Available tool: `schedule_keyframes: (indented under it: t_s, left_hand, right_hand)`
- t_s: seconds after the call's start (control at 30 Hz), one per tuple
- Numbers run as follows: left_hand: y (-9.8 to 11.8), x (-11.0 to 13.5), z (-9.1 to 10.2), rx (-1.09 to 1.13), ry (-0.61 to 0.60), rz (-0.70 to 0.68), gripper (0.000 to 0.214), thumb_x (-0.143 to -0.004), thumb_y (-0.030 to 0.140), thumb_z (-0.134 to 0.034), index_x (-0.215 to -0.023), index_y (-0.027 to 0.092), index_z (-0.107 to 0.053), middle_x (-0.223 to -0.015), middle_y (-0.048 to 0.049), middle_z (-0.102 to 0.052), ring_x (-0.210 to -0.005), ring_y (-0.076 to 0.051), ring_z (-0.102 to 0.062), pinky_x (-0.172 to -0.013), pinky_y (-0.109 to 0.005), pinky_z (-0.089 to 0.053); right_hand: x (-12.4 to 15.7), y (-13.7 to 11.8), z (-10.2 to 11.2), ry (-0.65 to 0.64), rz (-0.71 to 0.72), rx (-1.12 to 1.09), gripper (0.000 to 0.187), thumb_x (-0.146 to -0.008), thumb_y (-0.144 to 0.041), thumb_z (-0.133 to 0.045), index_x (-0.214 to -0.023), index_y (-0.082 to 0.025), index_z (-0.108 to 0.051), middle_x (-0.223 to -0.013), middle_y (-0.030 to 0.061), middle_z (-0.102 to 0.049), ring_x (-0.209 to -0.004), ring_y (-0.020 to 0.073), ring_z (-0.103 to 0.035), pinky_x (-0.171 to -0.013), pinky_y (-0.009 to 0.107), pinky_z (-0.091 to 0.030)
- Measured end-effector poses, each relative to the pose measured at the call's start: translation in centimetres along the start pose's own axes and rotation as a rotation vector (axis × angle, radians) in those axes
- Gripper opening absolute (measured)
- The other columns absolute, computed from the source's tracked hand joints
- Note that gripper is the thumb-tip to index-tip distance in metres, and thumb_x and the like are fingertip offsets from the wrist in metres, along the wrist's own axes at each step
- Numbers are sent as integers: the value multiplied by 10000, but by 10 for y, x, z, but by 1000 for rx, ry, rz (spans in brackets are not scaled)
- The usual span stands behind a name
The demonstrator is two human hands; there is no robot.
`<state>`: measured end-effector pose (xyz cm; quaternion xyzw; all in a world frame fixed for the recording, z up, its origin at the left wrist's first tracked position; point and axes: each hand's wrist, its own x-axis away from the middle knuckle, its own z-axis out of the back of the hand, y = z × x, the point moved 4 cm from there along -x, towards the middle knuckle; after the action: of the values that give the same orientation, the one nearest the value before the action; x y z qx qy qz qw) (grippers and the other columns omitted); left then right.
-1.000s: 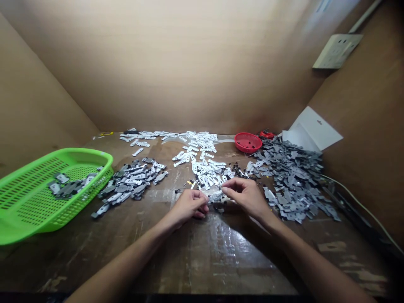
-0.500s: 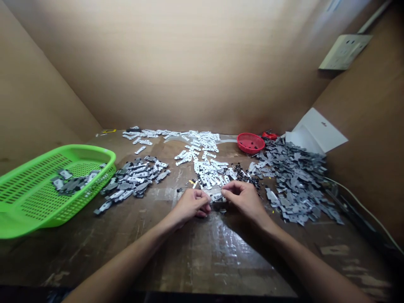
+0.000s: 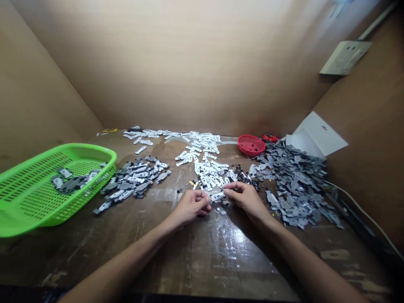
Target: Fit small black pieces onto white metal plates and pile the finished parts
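Note:
Between my hands is a white, car-shaped plastic piece (image 3: 217,197) with dark ends. My left hand (image 3: 193,205) is closed, its thumb and curled fingers at the left end of that piece. At its other end, my right hand (image 3: 244,197) pinches thumb and forefinger together; whatever is between them is too small to make out. Small pale bits (image 3: 222,212) lie on the table just below. Beyond my fingers are a heap of white car-shaped pieces (image 3: 208,172) and a pile of small black wheel-like parts (image 3: 244,174).
A green basket (image 3: 107,158) at left holds several grey-and-white pieces. Beside it lies a pile of similar pieces (image 3: 135,176). Grey flat plates (image 3: 299,185) are heaped at right, near a white card (image 3: 325,134) and a cable (image 3: 362,206). A red bowl (image 3: 251,145) stands at the back.
The white piece between my hands shows more fully now, and small pale bits below it are more visible. My right hand has shifted slightly; my left is nearly still. The view tilted a little.

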<state>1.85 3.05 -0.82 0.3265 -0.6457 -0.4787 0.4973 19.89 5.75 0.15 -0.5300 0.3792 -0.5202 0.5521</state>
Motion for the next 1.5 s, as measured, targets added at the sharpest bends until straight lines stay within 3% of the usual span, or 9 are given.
schedule_keyframes:
  t_s: [0.2,0.5,0.7,0.8,0.97,1.1,1.2,1.33,1.5]
  left_hand:
    - [4,1,0,-6,-12,-59,305,-726,439,-581,-731,135,-555,-657,-37,-621,-561,-91,-571,-553,-197,-452]
    - [2,-2,4,-82,70,-115,301,-717,433,-590,-722,138,-534,-622,-22,-586,-533,-102,-561,-509,-212,-470]
    - [2,-5,9,-98,118,-134,306,-685,424,-630,-670,134,-531,-564,-8,-561,-478,-94,-538,-450,-189,-442]
    - [12,-6,23,178,181,-121,261,-679,367,-655,-684,131,-541,-573,-3,-563,-493,-83,-541,-459,-172,-440]
    - [30,-5,88,907,591,-270,61,-725,149,-589,-739,145,-529,-541,49,-502,-451,-31,-495,-470,-116,-440]
    - [27,-4,122,1156,775,-228,98,-786,163,-475,-689,152,-470,-542,34,-491,-473,-51,-514,-474,-136,-458]
    - [25,-3,119,1134,764,-231,99,-803,208,-432,-761,146,-498,-634,-11,-551,-554,-88,-565,-507,-180,-484]
    - [28,-3,88,966,565,-274,156,-765,212,-487,-892,149,-553,-637,4,-546,-565,-89,-573,-496,-167,-465]
    - [24,-3,60,827,453,-243,248,-731,237,-564,-970,171,-565,-602,39,-524,-540,-65,-560,-483,-138,-436]
  right_hand:
    - [2,7,-5,-236,-183,-121,369,-691,-507,-593,-666,-144,-531,-455,-87,-297,-377,34,-197,-352,175,-133]
    - [8,-10,-16,106,311,253,241,-816,-335,-486,-651,-163,-519,-646,-8,-496,-623,116,-457,-587,220,-360]
    - [10,-23,-15,81,429,362,216,-838,-331,-469,-771,-174,-601,-782,29,-577,-728,143,-527,-686,253,-396]
    - [-4,-27,8,149,471,411,244,-848,-322,-443,-960,-186,-612,-934,52,-606,-853,163,-545,-763,279,-401]
    - [-35,-15,54,298,407,778,231,-797,-279,-492,-938,-184,-648,-905,71,-619,-869,187,-548,-805,313,-392]
    - [-46,-8,74,332,390,925,251,-795,-226,-475,-972,-168,-644,-938,87,-621,-903,194,-546,-842,318,-384]
    - [-49,-15,77,341,413,935,270,-808,-238,-450,-993,-167,-633,-963,83,-622,-883,189,-557,-822,311,-399]
    - [-62,-25,86,206,366,1047,269,-808,-255,-451,-981,-200,-648,-974,82,-627,-919,200,-554,-825,300,-391]
    - [-74,-14,167,487,-143,1324,460,-755,-345,-525,-1187,-186,-536,-1148,197,-514,-1033,333,-488,-786,421,-383]
